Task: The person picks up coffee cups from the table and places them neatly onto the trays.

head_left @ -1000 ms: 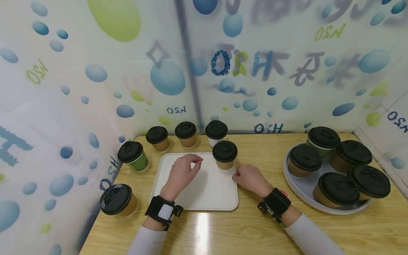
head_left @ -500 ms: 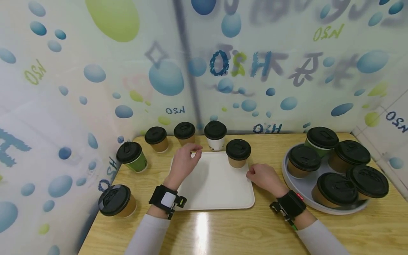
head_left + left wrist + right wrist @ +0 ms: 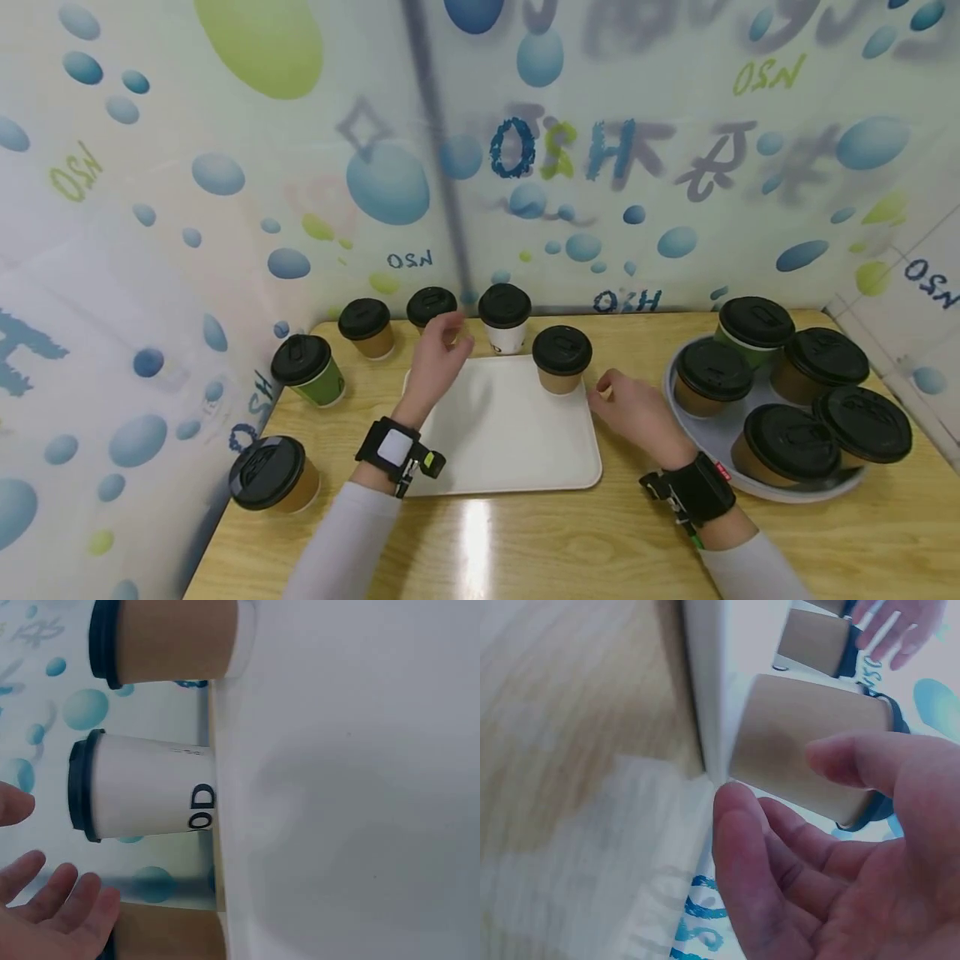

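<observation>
A white tray lies on the table, with a brown paper cup under a black lid upright at its back right corner. My left hand hovers over the tray's back left side, fingers loosely bent and holding nothing. In the left wrist view its fingers are spread near a white cup with black lettering. Beside the tray's right edge is my right hand; the right wrist view shows thumb and index finger apart, with the fingertips close to the tray edge and nothing between them.
Behind the tray stand a white cup, a brown cup and another brown cup partly hidden by the left hand. A green cup and a larger brown cup stand left. A round grey tray bears several lidded cups.
The white tray and its cup have shifted right, with the right hand alongside. My left hand has moved toward the back cups. The right hand's fingers have loosened at the tray edge.
</observation>
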A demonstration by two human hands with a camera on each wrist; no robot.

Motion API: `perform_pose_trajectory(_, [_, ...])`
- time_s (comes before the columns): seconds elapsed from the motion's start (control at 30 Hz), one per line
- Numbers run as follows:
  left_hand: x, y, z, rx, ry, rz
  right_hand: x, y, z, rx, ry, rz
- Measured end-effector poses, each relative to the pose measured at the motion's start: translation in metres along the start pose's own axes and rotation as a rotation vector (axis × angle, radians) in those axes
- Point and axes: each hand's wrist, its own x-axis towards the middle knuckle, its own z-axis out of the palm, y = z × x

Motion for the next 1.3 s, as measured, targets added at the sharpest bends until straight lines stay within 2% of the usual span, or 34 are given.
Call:
perform_pose_trajectory(0.1, [0.005,-0.003,0.008,0.027,-0.008,-0.001,-0.002,0.000,-0.004,0.006,0.019,0.003])
perform_pose_trajectory(0.27, [0.014,-0.008,0.026,0.090,-0.065,-0.016,-0.003,0.001,-0.003,-0.026,0.015,0.004])
perform_pose_trajectory(0.4, [0.023,-0.009,0.038,0.086,-0.057,-0.057,-0.001,0.004,0.002,-0.068,-0.019,-0.016])
perform_pose_trajectory(0.57, [0.036,-0.013,0.050,0.050,-0.052,-0.101,0.001,0.005,0.007,-0.052,-0.058,-0.012])
perform_pose_trajectory(0.67, [0.044,-0.015,0.056,0.041,-0.057,-0.096,0.002,0.005,0.009,-0.044,-0.064,-0.011])
perform_pose_trajectory(0.8, [0.054,-0.018,0.061,0.050,-0.040,-0.084,0.004,0.005,0.012,-0.050,-0.068,-0.025])
perform_pose_trajectory(0.93, [0.059,-0.019,0.064,0.041,-0.030,-0.103,0.005,0.004,0.013,-0.048,-0.072,-0.034])
perform_pose_trajectory(1.07, [0.061,-0.020,0.066,0.059,-0.036,-0.115,0.006,0.004,0.016,-0.047,-0.069,-0.031])
perform_pose_trajectory(1.3, [0.061,-0.019,0.067,0.066,-0.029,-0.098,0.006,0.005,0.017,-0.042,-0.068,-0.011])
